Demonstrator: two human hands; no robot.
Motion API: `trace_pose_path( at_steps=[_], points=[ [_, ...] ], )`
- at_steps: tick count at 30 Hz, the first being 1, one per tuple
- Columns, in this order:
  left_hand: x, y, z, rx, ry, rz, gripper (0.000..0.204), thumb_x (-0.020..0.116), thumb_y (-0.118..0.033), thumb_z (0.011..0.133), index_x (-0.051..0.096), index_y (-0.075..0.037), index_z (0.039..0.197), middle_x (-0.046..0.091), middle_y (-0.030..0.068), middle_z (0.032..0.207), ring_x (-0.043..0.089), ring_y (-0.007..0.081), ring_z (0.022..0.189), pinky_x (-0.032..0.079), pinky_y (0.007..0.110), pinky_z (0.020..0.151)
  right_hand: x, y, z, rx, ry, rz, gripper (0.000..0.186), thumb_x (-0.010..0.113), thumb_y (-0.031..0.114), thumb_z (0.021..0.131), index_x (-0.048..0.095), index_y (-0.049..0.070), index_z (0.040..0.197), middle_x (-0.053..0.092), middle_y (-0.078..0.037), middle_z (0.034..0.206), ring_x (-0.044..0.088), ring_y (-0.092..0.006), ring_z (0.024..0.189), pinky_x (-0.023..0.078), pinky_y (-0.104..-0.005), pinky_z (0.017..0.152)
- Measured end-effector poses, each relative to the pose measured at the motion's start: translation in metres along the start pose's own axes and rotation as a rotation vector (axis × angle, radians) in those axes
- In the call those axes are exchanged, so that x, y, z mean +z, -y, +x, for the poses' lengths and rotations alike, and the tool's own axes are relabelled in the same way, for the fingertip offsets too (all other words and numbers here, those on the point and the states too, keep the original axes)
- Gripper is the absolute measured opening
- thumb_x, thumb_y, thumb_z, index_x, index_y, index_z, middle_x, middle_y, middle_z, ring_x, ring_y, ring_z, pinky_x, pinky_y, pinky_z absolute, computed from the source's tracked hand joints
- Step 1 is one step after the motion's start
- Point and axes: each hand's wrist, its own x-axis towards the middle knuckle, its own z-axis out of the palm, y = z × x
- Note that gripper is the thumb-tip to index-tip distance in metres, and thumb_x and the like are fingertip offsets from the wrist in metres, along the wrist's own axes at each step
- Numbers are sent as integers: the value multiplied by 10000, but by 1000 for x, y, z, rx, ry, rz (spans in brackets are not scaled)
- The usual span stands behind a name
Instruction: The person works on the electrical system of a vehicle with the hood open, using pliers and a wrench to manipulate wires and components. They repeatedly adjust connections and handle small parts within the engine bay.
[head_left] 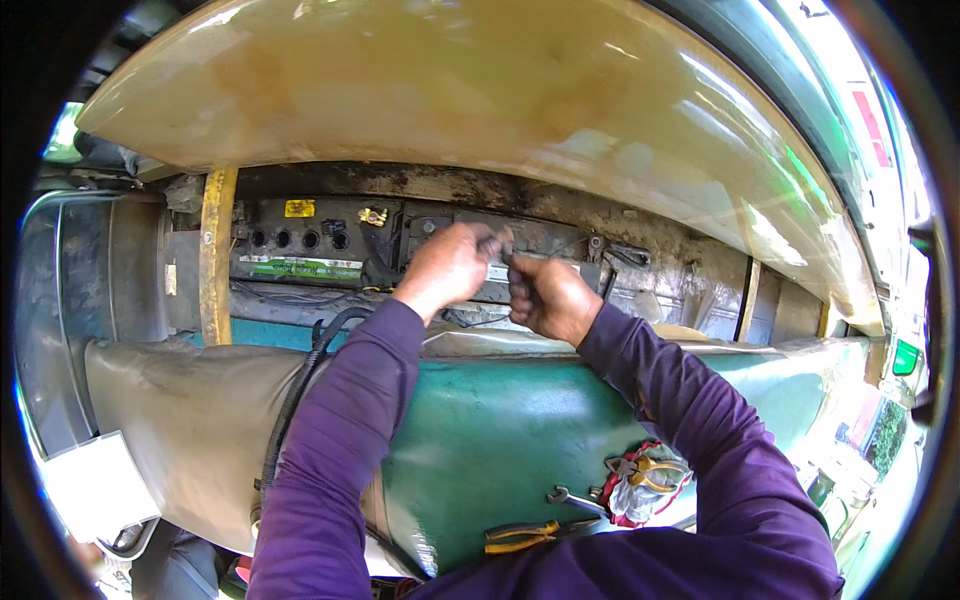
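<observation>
My left hand [450,265] and my right hand [555,297] meet over a dark compartment, their fingers closed and close together. Something small and dark seems to sit between the fingertips, too small to make out. Below them lies a dirty dark battery [430,226], partly covered by my hands. To its left is another dark battery [285,215] with a row of round holes, a yellow label and a green strip on its side. A brassy terminal [373,217] shows at its right end. Thin wires [300,295] run along the front of the batteries.
A large yellowish panel [450,85] arches above, with a yellow post [217,255] at left. In front lies a green padded seat [480,430], crossed by a black corrugated hose [290,420]. Pliers [525,535], a wrench [578,501] and a bag [635,500] with yellow-handled pliers [650,472] rest there.
</observation>
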Motion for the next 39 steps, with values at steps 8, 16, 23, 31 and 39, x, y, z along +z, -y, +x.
trace_pose_path(
  at_steps=[8,16,23,31,39],
  points=[
    [-8,-5,6,58,78,-87,449,671,-323,975,668,34,1247,722,234,1160,685,312,1116,499,386,958,-43,27,19,-964,-222,-1656,255,570,240,992,686,13,1005,680,-202,988,634,-382,970,500,-477,883],
    [7,-3,8,48,-14,-21,479,730,-410,917,712,15,1137,710,279,1076,681,421,1057,512,442,914,-39,18,14,-1204,-304,-1809,190,632,164,858,686,55,1003,668,-130,998,620,-338,994,483,-464,883],
    [18,-16,8,-81,-214,142,509,755,-476,883,731,4,1049,721,262,953,696,434,918,539,452,810,-25,13,-1,-1153,-540,-1795,180,641,173,804,722,86,938,706,-100,964,669,-284,991,494,-434,888],
    [14,0,16,-41,-177,89,397,797,-321,858,686,12,1044,726,134,914,675,245,810,532,380,769,-53,55,10,-559,-494,-1583,267,617,209,834,762,29,967,748,-198,1043,727,-354,1013,576,-472,886],
    [-2,12,19,-186,-86,-597,363,581,-308,1036,664,9,1192,689,62,912,548,104,666,442,261,571,-69,65,22,-567,-455,-1589,305,625,253,848,757,20,995,735,-225,1079,702,-394,1052,570,-493,909]
  ],
)
